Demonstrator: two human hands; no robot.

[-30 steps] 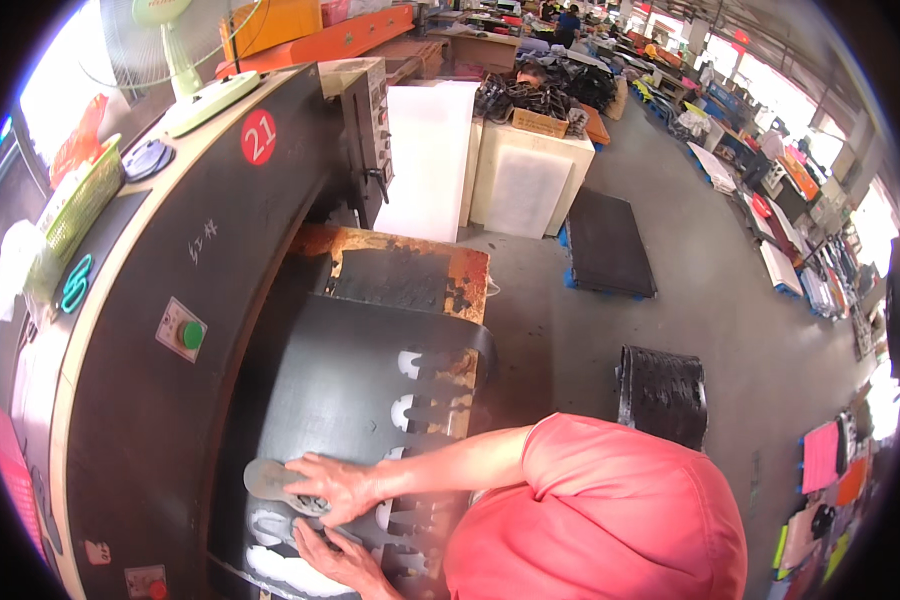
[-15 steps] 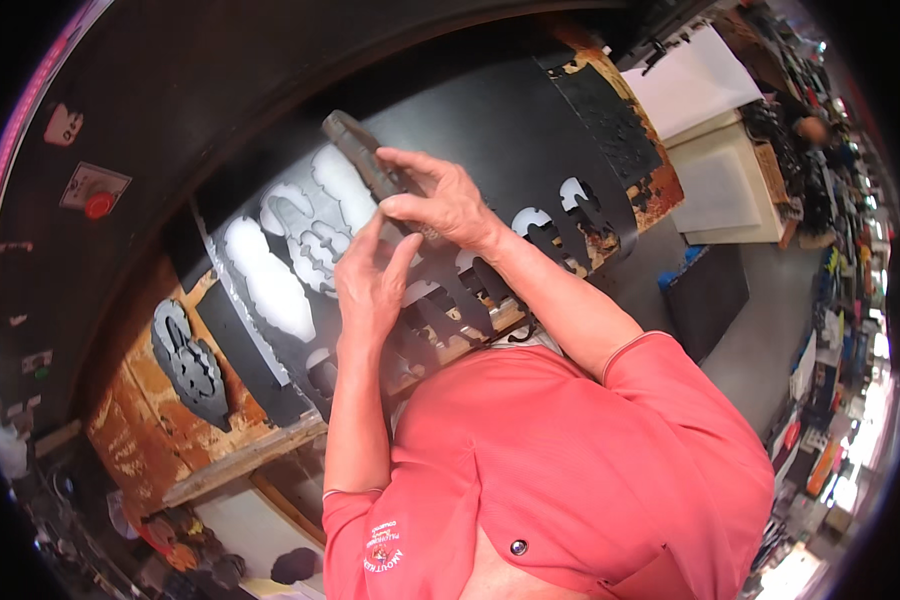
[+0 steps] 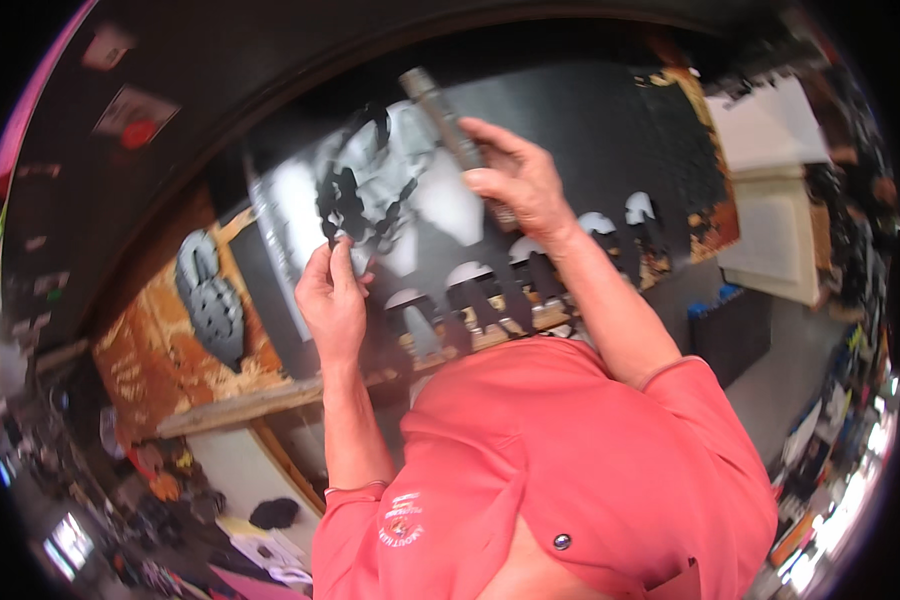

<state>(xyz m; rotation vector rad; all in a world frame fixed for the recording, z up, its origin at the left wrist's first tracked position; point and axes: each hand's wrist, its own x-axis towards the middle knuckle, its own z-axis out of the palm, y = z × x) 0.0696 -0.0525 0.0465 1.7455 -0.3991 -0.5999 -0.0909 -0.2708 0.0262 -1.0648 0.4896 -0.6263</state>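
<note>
The person's left hand pinches the lower edge of a black cut-out piece, its grip narrow, closed on that edge, apparently so the thin, ragged part hangs free and can be peeled from the dark sheet beneath. The right hand holds a grey cylindrical tool, the grip wrapped fully around its shaft, the tip angled up and left toward the piece. The sheet lies on the machine bed, whose worn orange board borders its left and lower edges. Open room remains above the sheet's upper right; light cut-out openings crowd the area by the right wrist.
</note>
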